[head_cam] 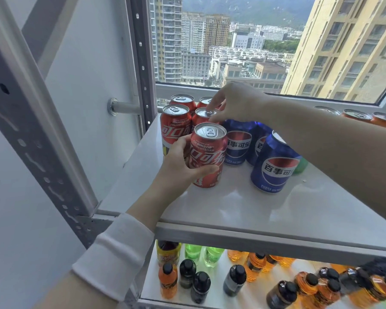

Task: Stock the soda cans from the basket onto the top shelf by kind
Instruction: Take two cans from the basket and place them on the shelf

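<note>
- The near red aluminium cola can with a silver lid [210, 152] is at the near end of the red group on the left part of the white top shelf [243, 210]. It leans slightly, and whether its base touches the shelf cannot be told.
- The left hand [179, 162] comes in from the near left and holds this can. Its fingers wrap the can's left side and its thumb lies across the lower front.
- Just behind it stands the middle red cola can [202, 118]. The right hand [236, 103] reaches over from the right and pinches its top, with the index fingertip on the lid and the thumb along the right rim.
- Another upright red cola can [176, 127] stands to the left of that one, and two more red cans [183, 101] stand farther back, by the window.
- Three dark blue cola cans with a red, white and blue roundel [274, 166] stand just right of the red group. The nearest is partly under the right forearm.
- A green object [300, 165] shows behind the nearest blue can; what it is cannot be told.
- Orange cans [357, 115] line the far right of the shelf.
- A white ribbed sleeve cuff [116, 253] covers the left forearm.
- The lower shelf holds plastic bottles of orange drink [254, 267], dark bottles with black caps [201, 286] and pale green bottles [211, 255].
- A grey perforated metal upright [31, 134] frames the left side.
</note>
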